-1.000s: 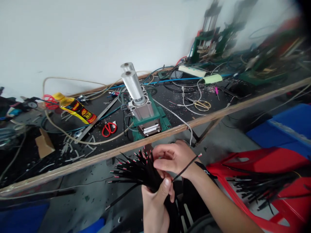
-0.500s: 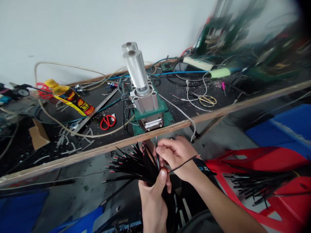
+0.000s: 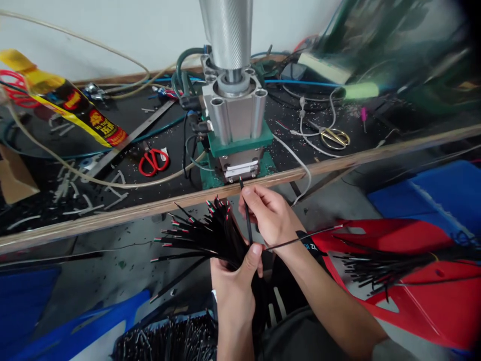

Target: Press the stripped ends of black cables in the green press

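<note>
My left hand is wrapped round a thick bundle of black cables, whose ends fan out to the left and show red, green and white wires. Between the thumb and fingers of my right hand is a single black cable, pinched near its upper end. That end points up at the front slot of a small press, which has a green base and a knurled silver cylinder. My left thumb lies against the lower part of this cable. Another cable sticks out to the right beneath my right wrist.
On the black bench are red-handled scissors, a yellow bottle, a steel ruler, gold-handled scissors and scraps. Its wooden edge runs before my hands. More cables lie on a red stool; a dense cable pile sits below.
The view has moved closer to the press. My right hand has raised the single cable, so its tip now reaches the press front. My left hand keeps hold of the bundle.
</note>
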The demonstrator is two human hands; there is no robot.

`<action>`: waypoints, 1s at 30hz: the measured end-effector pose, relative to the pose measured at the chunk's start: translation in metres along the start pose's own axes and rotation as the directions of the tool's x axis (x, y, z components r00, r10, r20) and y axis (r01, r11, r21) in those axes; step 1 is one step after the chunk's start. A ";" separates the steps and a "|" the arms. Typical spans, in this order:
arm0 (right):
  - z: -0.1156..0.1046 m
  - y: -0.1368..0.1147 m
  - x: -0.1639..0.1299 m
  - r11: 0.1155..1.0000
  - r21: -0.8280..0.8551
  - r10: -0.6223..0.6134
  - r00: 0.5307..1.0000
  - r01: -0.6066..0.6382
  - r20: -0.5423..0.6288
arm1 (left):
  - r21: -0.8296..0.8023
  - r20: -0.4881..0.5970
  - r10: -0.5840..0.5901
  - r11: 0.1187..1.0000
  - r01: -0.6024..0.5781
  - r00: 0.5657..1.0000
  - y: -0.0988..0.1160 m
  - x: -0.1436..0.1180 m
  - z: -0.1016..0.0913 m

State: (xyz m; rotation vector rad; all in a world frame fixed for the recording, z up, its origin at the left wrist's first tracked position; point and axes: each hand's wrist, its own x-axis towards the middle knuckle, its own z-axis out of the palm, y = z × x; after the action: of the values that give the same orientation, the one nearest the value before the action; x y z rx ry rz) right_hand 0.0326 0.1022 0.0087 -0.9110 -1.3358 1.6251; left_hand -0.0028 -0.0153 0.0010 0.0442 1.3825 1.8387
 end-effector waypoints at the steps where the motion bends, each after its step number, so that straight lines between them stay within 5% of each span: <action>1: 0.000 0.001 0.002 0.999 -0.028 -0.020 1.000 0.020 0.008 | -0.003 -0.009 -0.003 1.000 0.003 1.000 0.000 0.001 0.001; 18: 0.009 0.001 0.030 0.989 -0.080 -0.121 0.993 0.121 0.010 | -0.062 0.110 0.029 0.998 -0.023 0.993 0.007 0.029 0.016; 30: 0.007 -0.002 0.036 0.982 -0.114 -0.150 0.988 0.152 0.026 | -0.049 0.083 0.020 0.999 -0.016 0.996 0.007 0.029 0.018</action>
State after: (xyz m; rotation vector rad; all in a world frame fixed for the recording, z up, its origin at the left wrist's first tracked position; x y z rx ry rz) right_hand 0.0121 0.1329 0.0113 -0.8427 -1.4876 1.4548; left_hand -0.0179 0.0166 0.0015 0.1080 1.2833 1.8636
